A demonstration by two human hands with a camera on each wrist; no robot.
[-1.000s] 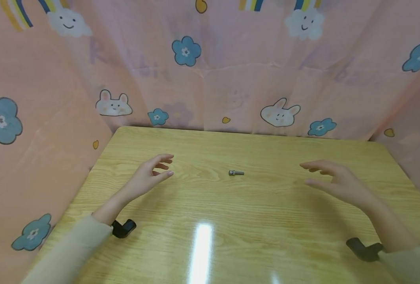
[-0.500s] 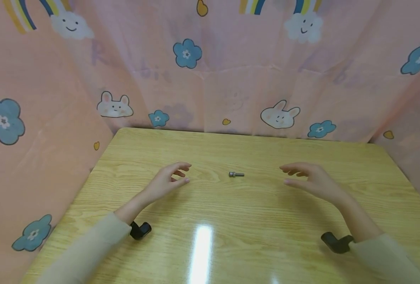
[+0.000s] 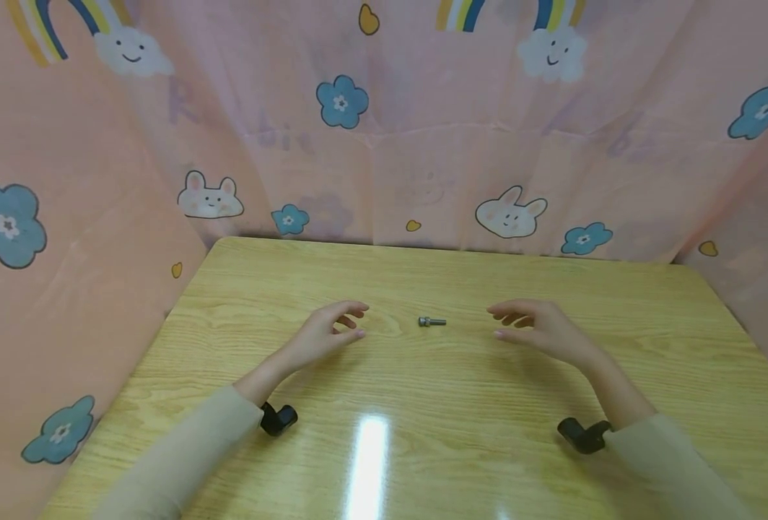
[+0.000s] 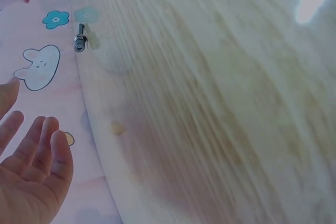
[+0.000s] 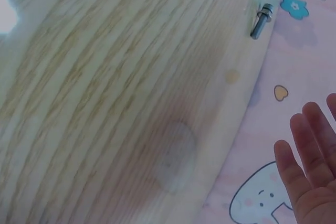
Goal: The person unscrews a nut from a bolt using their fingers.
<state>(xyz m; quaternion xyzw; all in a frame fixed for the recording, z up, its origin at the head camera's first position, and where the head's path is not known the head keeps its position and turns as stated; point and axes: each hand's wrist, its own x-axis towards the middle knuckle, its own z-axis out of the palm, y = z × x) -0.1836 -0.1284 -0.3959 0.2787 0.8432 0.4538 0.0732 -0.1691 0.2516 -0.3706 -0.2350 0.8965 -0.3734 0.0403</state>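
Wooden table [image 3: 449,390] — bolt [image 3: 424,321] lies between left fingers [image 3: 347,307] and right fingers [image 3: 512,308], untouched.

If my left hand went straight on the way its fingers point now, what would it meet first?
Probably the bolt. The left hand seems raised above the table, though, so it might pass over.
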